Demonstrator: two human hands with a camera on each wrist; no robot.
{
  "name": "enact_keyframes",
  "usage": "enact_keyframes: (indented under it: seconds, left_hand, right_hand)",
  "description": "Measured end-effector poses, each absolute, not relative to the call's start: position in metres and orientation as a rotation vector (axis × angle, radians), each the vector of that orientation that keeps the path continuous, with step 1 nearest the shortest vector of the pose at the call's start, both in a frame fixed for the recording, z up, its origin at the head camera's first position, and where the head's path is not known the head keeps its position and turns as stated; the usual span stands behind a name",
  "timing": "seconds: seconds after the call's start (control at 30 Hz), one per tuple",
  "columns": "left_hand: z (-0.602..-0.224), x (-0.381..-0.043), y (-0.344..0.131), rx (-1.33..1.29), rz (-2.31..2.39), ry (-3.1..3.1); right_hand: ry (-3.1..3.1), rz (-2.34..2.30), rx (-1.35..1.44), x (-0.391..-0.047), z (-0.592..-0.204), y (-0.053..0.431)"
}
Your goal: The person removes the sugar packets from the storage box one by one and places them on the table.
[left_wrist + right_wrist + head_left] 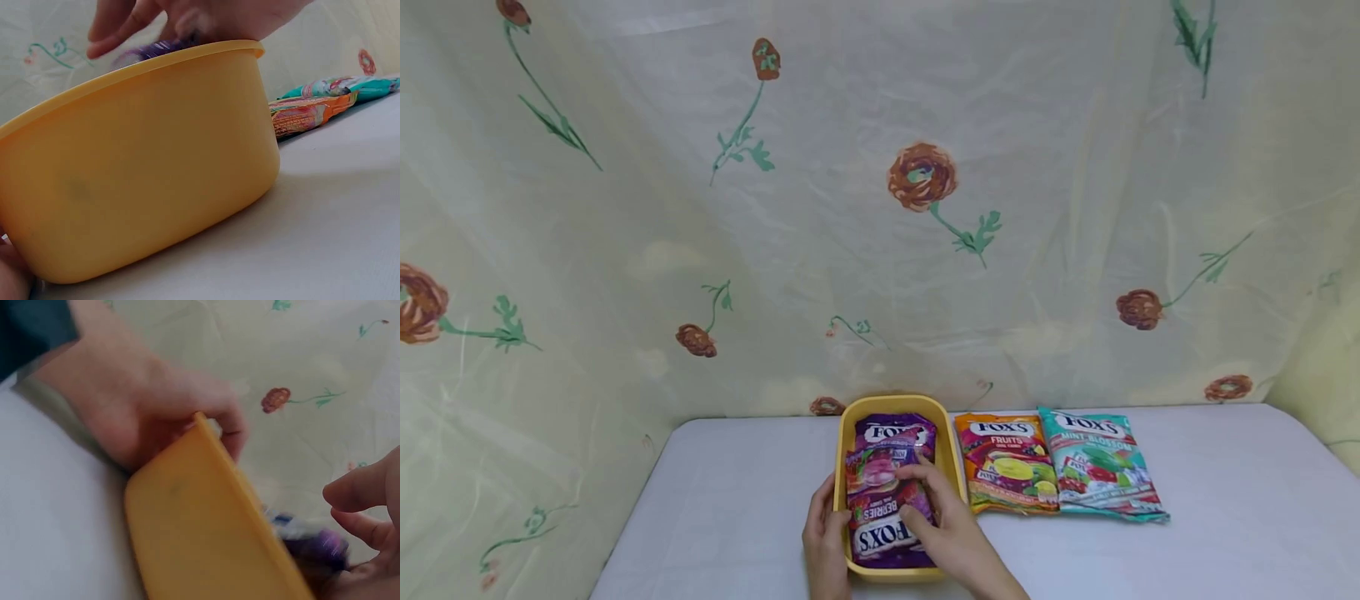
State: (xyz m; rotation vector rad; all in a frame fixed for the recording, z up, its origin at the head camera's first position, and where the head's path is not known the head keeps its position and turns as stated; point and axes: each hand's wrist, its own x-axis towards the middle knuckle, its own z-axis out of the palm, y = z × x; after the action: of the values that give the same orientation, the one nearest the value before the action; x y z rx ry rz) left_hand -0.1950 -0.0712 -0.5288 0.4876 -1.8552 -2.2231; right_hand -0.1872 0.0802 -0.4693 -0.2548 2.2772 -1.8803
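A yellow plastic tub (957, 467) stands on the white table near its front. In it lie purple Fox's candy bags: one bag (887, 429) shows at the far end, and a Fox's berries bag (880, 510), printed upside down to me, lies over it. My left hand (825, 533) grips the tub's left wall, thumb at the rim; the right wrist view shows this left hand (181, 403) curled over the edge. Over the berries bag, my right hand (951, 529) has thumb and fingers spread, fingertips on or just above the bag. The tub's wall (144, 169) hides the bags' lower parts.
Right of the tub, an orange Fox's fruits bag (1009, 462) and a teal Fox's mint bag (1101, 467) lie side by side, their edges meeting. A flower-printed curtain (820, 250) rises behind the table (730, 500).
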Motion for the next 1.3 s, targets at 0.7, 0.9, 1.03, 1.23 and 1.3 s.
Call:
enact_keyframes:
  seconds: [0.7,0.9,1.03,1.23,1.3]
  left_hand:
    - [-0.529,-0.200,-0.077,0.469,-2.238,-1.827]
    - [-0.527,-0.198,-0.074,0.483,-2.225,-1.850]
    - [-0.527,-0.197,-0.073,0.491,-2.223,-1.854]
    - [-0.529,-0.198,-0.072,0.514,-2.222,-1.860]
    - [-0.528,-0.199,-0.071,0.517,-2.230,-1.854]
  right_hand:
    - [2.680,-1.529,-0.381,-0.186,-0.479,0.067]
    - [2.619,-1.723,-0.271,-0.183,-0.479,0.069]
    - [2.582,-1.775,-0.217,-0.182,-0.478,0.072]
    - [2.509,-1.872,-0.119,-0.181,-0.475,0.076]
    - [2.483,-1.910,-0.088,-0.182,-0.473,0.078]
